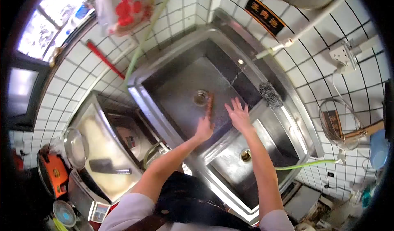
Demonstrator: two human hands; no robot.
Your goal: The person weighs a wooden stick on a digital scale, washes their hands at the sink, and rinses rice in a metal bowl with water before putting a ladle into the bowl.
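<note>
Tiles [303,76] in white cover the walls around a two-basin steel sink [152,113], whose far basin has a round drain [201,98] and whose near basin has a brassy drain [245,155]. Grey mesh-like clump [270,94] sits on the sink's right ledge, and a bright green hose [308,164] runs from the right toward the near basin, passing behind the right forearm. On the left, a pale surface [91,131] bears a cleaver [102,165], its dark blade pointing left, with a round see-through lid or bowl [76,149] at its edge; an orange object [54,174] stands beyond. A plastic bag [123,11] with red patches hangs at the upper left, and a black-and-orange sign [264,16] is fixed above the sink. Both forearms reach forward over the sink, the right one hiding part of the near basin. The left hand [204,129] is curled about the near end of a brown stick-shaped thing [210,103], which points away from the person in the far basin, just beside its drain; how firmly it is grasped cannot be told. The right hand [239,117] is released, palm down, fingers spread and extended, near that thing but apart from it, above the far basin's right side.
</note>
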